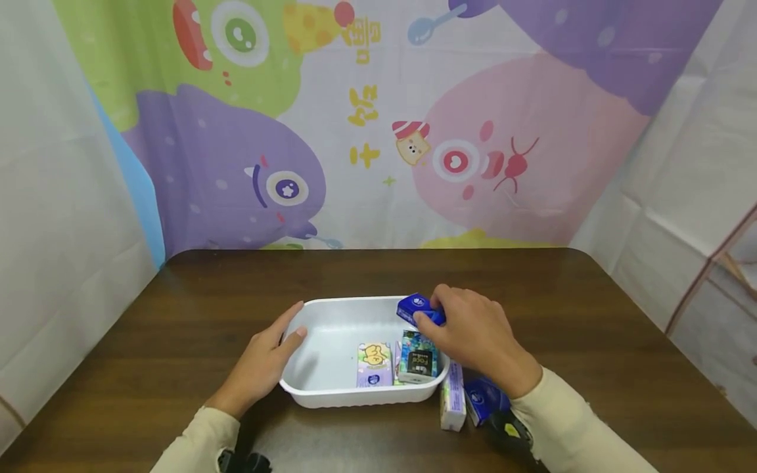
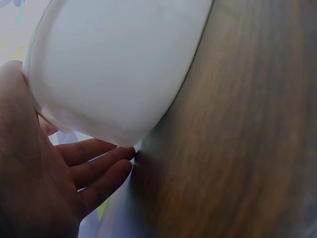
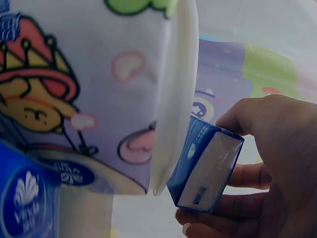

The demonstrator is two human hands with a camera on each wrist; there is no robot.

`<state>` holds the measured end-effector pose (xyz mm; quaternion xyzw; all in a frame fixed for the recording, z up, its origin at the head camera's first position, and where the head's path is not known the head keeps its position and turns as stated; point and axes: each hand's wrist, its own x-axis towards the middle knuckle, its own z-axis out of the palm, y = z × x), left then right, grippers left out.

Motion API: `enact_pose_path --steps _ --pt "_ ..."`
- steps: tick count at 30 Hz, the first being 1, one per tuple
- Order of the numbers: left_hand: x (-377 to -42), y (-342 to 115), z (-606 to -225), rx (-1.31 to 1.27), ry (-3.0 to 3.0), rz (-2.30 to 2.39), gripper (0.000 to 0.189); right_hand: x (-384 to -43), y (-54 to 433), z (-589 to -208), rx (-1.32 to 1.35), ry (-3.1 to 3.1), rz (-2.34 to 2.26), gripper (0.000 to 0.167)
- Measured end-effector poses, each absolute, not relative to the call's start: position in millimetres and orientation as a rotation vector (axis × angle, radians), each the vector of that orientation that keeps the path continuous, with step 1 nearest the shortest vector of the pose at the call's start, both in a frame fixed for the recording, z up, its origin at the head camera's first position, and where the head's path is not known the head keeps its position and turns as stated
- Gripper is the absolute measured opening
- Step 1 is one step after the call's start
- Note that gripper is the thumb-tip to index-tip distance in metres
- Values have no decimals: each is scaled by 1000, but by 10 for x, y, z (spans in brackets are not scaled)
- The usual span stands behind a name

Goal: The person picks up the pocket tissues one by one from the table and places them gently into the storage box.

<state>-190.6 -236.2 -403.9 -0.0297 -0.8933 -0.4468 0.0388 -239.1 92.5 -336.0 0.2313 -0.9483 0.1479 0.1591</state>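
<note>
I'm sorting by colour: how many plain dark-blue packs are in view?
2. The held pack is in the right hand, at the far corner of the white tray; the other pack lies on the table, partly behind the right forearm. More may be hidden.

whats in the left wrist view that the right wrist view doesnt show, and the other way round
Only the left wrist view: the left hand, its fingers apart, and the brown tabletop.

Only the right wrist view: the right hand gripping a blue pack, a second blue pack at lower left, and a cartoon-print pack very close up.

Both: the white tray, a broad outer face in the left view but a narrow strip in the right, and parts of the printed backdrop.
</note>
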Motion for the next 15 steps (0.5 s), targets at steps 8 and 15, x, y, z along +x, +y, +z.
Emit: enact_pose_path --steps 8,15 --pt "-1894 -2410 -4023 -93 -2730 -1364 58 -2390 804 -3366 708 -2675 435 32" --pt "-1912 -2392 -4056 -101 -2734 -1369 59 -2375 664 -3345 739 -2714 438 33"
